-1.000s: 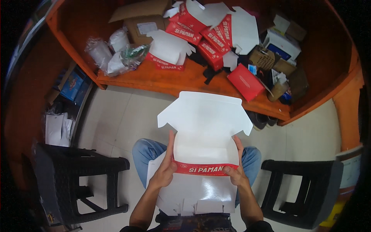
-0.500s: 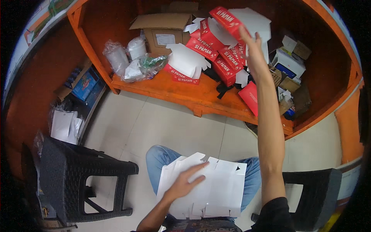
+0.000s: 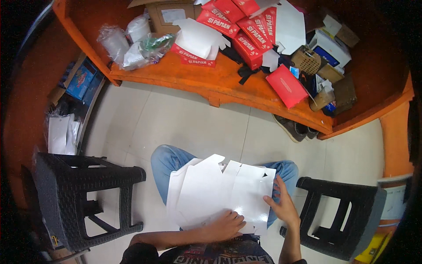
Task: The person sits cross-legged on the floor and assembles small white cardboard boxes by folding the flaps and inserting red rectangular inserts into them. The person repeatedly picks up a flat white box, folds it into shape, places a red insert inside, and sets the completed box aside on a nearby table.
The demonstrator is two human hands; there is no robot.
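A stack of flat white cardboard box blanks (image 3: 220, 191) lies on my lap over my blue jeans. My left hand (image 3: 226, 225) rests on the near edge of the stack, fingers curled on the top sheet. My right hand (image 3: 283, 204) touches the stack's right edge with fingers spread along it. On the orange bench (image 3: 211, 86) ahead lie several folded red-and-white boxes (image 3: 246, 26) in a pile, and a closed red box (image 3: 286, 86) sits near the bench's front edge.
A black plastic stool (image 3: 85, 193) stands at my left and another (image 3: 340, 215) at my right. Clear plastic bags (image 3: 132, 42) and a brown carton (image 3: 169, 15) sit on the bench's left; small boxes crowd its right. Shoes (image 3: 292, 127) lie under the bench.
A second ago both hands held a half-folded box; then my right arm reached to the bench pile. Now that arm is back at the lap, on the flat blanks' right edge.
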